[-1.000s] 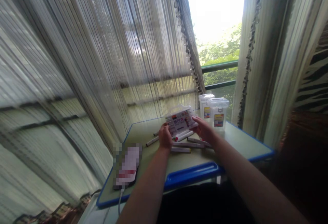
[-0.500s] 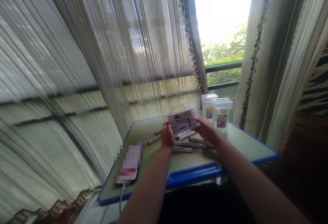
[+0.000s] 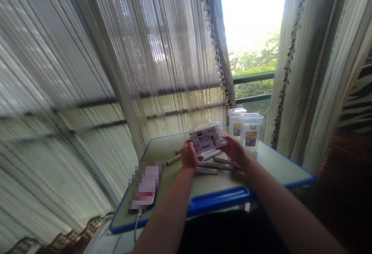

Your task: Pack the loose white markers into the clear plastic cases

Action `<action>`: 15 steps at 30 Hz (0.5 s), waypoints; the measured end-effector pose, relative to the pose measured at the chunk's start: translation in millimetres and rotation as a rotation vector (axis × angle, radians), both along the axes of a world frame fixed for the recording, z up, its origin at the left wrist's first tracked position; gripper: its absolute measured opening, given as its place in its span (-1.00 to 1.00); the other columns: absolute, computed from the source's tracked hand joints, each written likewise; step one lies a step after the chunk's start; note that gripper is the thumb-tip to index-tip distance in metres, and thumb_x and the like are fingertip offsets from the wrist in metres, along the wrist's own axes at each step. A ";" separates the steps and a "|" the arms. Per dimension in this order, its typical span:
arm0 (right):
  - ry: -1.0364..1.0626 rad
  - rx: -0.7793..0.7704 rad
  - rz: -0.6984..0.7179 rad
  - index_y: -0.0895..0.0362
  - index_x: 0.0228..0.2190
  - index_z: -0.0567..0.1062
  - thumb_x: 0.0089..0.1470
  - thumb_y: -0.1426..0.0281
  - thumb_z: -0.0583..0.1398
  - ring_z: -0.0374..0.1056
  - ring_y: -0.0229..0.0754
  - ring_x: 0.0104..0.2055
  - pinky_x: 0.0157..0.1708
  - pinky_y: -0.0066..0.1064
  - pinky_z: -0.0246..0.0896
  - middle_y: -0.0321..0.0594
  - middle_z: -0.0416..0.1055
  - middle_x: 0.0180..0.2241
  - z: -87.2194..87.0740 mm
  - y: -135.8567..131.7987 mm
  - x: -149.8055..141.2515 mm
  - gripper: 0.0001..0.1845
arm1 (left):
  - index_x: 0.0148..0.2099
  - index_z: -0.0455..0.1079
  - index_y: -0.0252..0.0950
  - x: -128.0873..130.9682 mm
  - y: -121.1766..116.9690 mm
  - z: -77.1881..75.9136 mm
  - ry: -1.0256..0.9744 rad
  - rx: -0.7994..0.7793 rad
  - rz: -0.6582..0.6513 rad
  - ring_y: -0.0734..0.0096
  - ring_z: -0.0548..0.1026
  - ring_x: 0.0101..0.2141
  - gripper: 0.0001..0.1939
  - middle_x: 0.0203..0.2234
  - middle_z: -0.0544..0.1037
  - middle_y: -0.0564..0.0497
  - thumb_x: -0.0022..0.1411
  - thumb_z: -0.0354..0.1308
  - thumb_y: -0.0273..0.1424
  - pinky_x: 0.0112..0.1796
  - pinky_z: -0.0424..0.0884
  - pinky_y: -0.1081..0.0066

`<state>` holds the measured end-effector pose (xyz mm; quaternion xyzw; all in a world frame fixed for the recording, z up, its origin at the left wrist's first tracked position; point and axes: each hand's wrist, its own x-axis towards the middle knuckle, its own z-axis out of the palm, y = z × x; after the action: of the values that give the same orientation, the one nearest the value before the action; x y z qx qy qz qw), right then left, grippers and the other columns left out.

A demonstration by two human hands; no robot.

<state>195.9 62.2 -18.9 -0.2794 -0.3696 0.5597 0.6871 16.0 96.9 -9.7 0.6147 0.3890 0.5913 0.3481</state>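
Note:
Between my two hands, a clear plastic marker case (image 3: pixel 207 138) with a printed label and a carry handle is held tilted above the table. My left hand (image 3: pixel 189 155) is closed on its left side, and my right hand (image 3: pixel 233 148) grips its right edge. Below and around the case lie several loose markers (image 3: pixel 215 165) with pale barrels. One marker (image 3: pixel 211 155) with a red-and-green end rests just under the case. Some barrels are partly hidden behind my hands.
Two clear lidded containers (image 3: pixel 250 132) with labels stand at the table's back right. A blurred phone (image 3: pixel 147 182) with a white cable (image 3: pixel 136 225) lies at the left. The pale table (image 3: pixel 279 165) has a blue rim and a blue front tray (image 3: pixel 219 200). String curtains hang behind.
The case has shifted very slightly and its label is turned a little in my hands. Both hands keep their hold on it.

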 end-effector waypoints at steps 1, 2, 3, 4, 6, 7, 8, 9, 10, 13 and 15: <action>-0.005 -0.004 0.003 0.09 -0.33 0.48 -0.07 0.40 0.19 0.46 -0.23 -0.40 -0.47 -0.48 0.41 -0.26 0.54 -0.41 0.2 -0.3 0.3 -0.82 | -0.34 0.36 -0.28 -0.1 -0.5 0.6 0.001 -0.005 -0.001 0.28 0.52 -0.33 -0.71 -0.42 0.55 -0.08 0.22 -0.18 -0.40 -0.29 0.45 0.33; -0.011 -0.009 0.007 0.10 -0.33 0.48 -0.07 0.40 0.19 0.46 -0.23 -0.40 -0.47 -0.47 0.42 -0.25 0.54 -0.41 0.4 -0.5 0.6 -0.83 | -0.34 0.36 -0.28 -0.1 -1.0 1.1 0.004 -0.009 -0.001 0.29 0.52 -0.35 -0.71 -0.43 0.55 -0.08 0.22 -0.19 -0.40 -0.29 0.44 0.33; -0.017 -0.015 0.011 0.10 -0.33 0.49 -0.06 0.39 0.19 0.46 -0.22 -0.40 -0.46 -0.46 0.42 -0.25 0.54 -0.41 0.5 -0.7 1.0 -0.83 | -0.35 0.36 -0.27 -0.3 -1.3 1.6 0.005 -0.010 0.002 0.30 0.52 -0.36 -0.71 -0.44 0.54 -0.07 0.22 -0.19 -0.41 -0.30 0.44 0.34; -0.021 -0.020 0.012 0.10 -0.34 0.49 -0.06 0.39 0.19 0.46 -0.22 -0.40 -0.46 -0.45 0.42 -0.25 0.54 -0.41 0.5 -0.6 1.4 -0.83 | -0.36 0.35 -0.27 -0.4 -1.5 1.9 0.008 -0.006 0.007 0.31 0.51 -0.38 -0.72 -0.45 0.54 -0.07 0.22 -0.19 -0.41 -0.31 0.43 0.34; -0.025 -0.025 0.009 0.11 -0.34 0.48 -0.06 0.38 0.19 0.46 -0.21 -0.42 -0.46 -0.44 0.43 -0.24 0.54 -0.42 -0.1 -0.2 2.1 -0.83 | -0.38 0.34 -0.27 -0.8 -1.1 1.8 0.020 0.013 0.016 0.31 0.50 -0.41 -0.72 -0.48 0.53 -0.06 0.22 -0.19 -0.41 -0.33 0.42 0.35; -0.025 -0.024 0.006 0.11 -0.34 0.48 -0.06 0.37 0.20 0.46 -0.22 -0.42 -0.46 -0.44 0.43 -0.24 0.54 -0.42 -0.6 0.2 2.4 -0.83 | -0.39 0.34 -0.26 -1.0 -0.6 1.5 0.028 0.021 0.022 0.32 0.49 -0.41 -0.71 -0.48 0.53 -0.06 0.22 -0.19 -0.40 -0.34 0.42 0.36; -0.027 -0.023 0.006 0.12 -0.34 0.48 -0.06 0.36 0.20 0.46 -0.22 -0.42 -0.47 -0.44 0.43 -0.24 0.54 -0.42 -1.1 0.6 2.6 -0.82 | -0.39 0.34 -0.26 -1.1 -0.1 1.1 0.033 0.025 0.026 0.32 0.49 -0.41 -0.71 -0.48 0.53 -0.06 0.22 -0.19 -0.40 -0.34 0.42 0.36; -0.028 -0.022 0.005 0.12 -0.33 0.48 -0.06 0.36 0.20 0.46 -0.22 -0.42 -0.47 -0.44 0.43 -0.24 0.54 -0.42 -1.8 1.2 2.6 -0.82 | -0.39 0.34 -0.26 -1.1 0.4 0.6 0.034 0.024 0.027 0.31 0.50 -0.40 -0.71 -0.47 0.53 -0.06 0.22 -0.19 -0.39 -0.34 0.42 0.36; -0.030 -0.022 0.006 0.12 -0.33 0.48 -0.06 0.35 0.19 0.46 -0.22 -0.42 -0.47 -0.44 0.43 -0.24 0.54 -0.41 -2.4 1.7 2.7 -0.81 | -0.38 0.34 -0.26 -1.1 0.6 0.2 0.032 0.019 0.025 0.31 0.50 -0.38 -0.71 -0.46 0.53 -0.06 0.23 -0.19 -0.39 -0.33 0.42 0.36; -0.036 -0.018 0.006 0.10 -0.30 0.47 -0.08 0.37 0.19 0.46 -0.21 -0.41 -0.48 -0.44 0.43 -0.25 0.54 -0.40 -3.5 2.9 2.5 -0.79 | -0.35 0.35 -0.27 -0.9 0.2 0.2 0.025 0.011 0.028 0.30 0.51 -0.35 -0.71 -0.43 0.54 -0.07 0.23 -0.19 -0.38 -0.29 0.43 0.36; -0.050 -0.012 0.004 0.09 -0.29 0.46 -0.09 0.38 0.19 0.46 -0.21 -0.41 -0.48 -0.43 0.42 -0.25 0.54 -0.39 -3.2 3.0 2.3 -0.76 | -0.35 0.36 -0.27 -0.8 -0.5 0.8 0.026 0.014 0.031 0.30 0.52 -0.35 -0.70 -0.43 0.54 -0.07 0.23 -0.20 -0.38 -0.28 0.43 0.35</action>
<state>198.2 65.2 -22.1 -0.2966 -0.3839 0.5561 0.6749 15.2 96.3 -8.9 0.6187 0.3986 0.5915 0.3294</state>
